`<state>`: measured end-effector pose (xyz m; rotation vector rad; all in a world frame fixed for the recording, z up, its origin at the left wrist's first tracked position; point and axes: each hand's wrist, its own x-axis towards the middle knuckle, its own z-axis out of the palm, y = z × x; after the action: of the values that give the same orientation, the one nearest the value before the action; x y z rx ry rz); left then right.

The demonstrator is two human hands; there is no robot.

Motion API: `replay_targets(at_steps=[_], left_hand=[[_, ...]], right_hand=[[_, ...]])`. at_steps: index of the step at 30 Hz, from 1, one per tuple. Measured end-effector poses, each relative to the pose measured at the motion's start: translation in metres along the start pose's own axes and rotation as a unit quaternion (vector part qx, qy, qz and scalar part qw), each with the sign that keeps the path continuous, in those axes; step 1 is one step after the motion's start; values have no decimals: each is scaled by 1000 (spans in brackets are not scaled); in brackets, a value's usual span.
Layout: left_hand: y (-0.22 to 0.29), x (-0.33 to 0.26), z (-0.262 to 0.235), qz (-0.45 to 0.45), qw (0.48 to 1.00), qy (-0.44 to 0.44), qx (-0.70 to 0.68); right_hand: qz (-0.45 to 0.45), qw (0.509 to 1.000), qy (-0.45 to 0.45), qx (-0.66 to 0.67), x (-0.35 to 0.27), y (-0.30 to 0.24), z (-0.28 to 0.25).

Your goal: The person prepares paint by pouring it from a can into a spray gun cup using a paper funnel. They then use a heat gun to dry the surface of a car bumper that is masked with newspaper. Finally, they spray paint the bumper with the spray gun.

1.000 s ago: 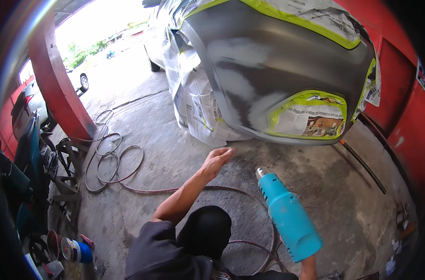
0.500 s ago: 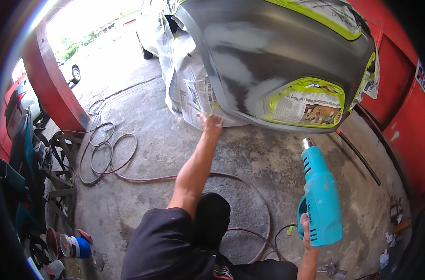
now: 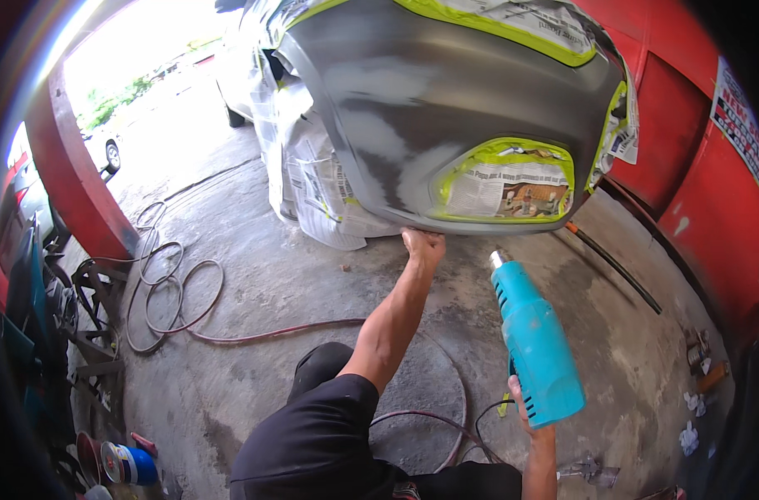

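Observation:
A turquoise heat gun (image 3: 539, 350) is gripped by its handle in my right hand (image 3: 523, 406). Its metal nozzle points up toward the lower edge of a grey car bumper (image 3: 346, 92), a little short of it. My left hand (image 3: 423, 243) is closed at the bumper's lower edge, its fingertips partly hidden by that edge. The bumper has pale primer patches. Bright yellow-green masking tape (image 3: 563, 169) frames a newspaper-covered opening (image 3: 479, 193) in it. More newspaper (image 3: 319, 187) hangs off the bumper's left side.
A long hose (image 3: 254, 338) lies looped across the concrete floor. Cans (image 3: 129, 463) and metal stands (image 3: 96, 367) are at the left, near a red pillar (image 3: 71, 175). A dark rod (image 3: 617, 271) lies at the right, before red panels (image 3: 671, 133). Crumpled paper (image 3: 689, 437) litters the right side.
My left hand has moved right, from the hanging newspaper to the bumper's lower edge. The view has shifted, and the heat gun stays in my right hand, its nozzle still near the bumper.

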<state>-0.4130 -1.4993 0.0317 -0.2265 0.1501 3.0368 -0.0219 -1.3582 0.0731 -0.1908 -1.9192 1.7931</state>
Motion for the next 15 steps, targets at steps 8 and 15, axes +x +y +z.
replay_targets(at_steps=[8,15], left_hand=[[-57,-14,-13,-105,984,-137,-33],[-116,8,-36,-213,947,-238,-33]], right_hand=[[-117,944,31,-308,1,-14,-25],[-119,929,40,-348,14,6,-29]])
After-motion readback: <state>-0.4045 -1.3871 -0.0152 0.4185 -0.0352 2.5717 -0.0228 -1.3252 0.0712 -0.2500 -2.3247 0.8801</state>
